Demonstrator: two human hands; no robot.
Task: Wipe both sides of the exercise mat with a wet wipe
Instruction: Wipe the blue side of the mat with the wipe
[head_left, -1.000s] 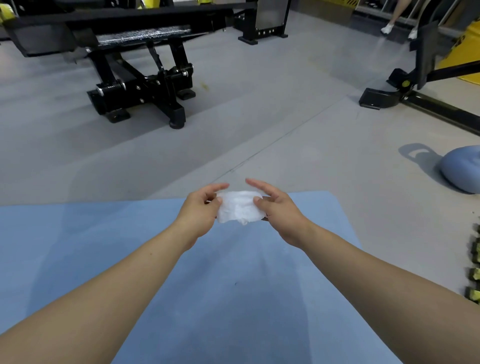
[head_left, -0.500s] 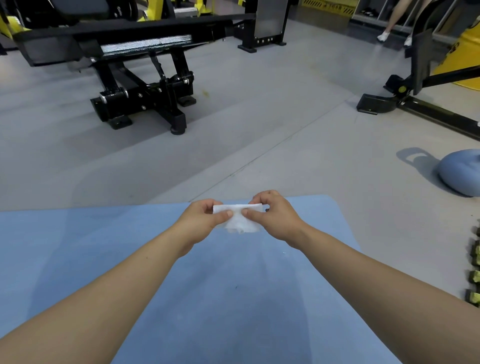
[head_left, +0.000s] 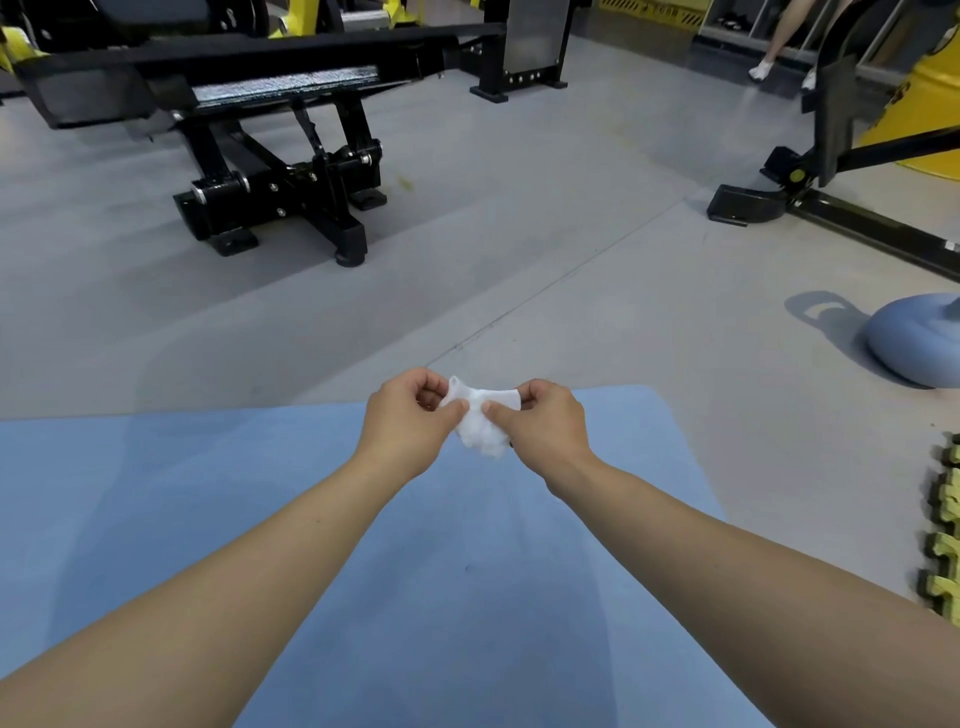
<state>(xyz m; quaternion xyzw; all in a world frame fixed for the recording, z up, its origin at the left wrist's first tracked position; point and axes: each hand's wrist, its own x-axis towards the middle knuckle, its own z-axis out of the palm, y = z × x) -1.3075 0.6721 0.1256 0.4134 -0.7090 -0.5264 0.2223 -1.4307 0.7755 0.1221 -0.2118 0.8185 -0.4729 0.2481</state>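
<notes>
A light blue exercise mat (head_left: 156, 493) lies flat on the grey gym floor and fills the lower part of the head view. Above its far edge I hold a small crumpled white wet wipe (head_left: 480, 421) between both hands. My left hand (head_left: 408, 426) pinches the wipe's left side with thumb and fingers. My right hand (head_left: 540, 426) pinches its right side the same way. The wipe hangs bunched between the two hands, clear of the mat.
A black weight bench frame (head_left: 280, 182) stands on the floor ahead to the left. Another black machine base (head_left: 779, 202) is at the right. A blue balance dome (head_left: 914, 345) sits at the right edge. Yellow-green foam tiles (head_left: 945, 545) lie right of the mat. A person's legs (head_left: 779, 41) show far back.
The wipe has gone from a spread sheet to a bunched wad. Both hands have drawn closer together, their fingers curling tighter on it.
</notes>
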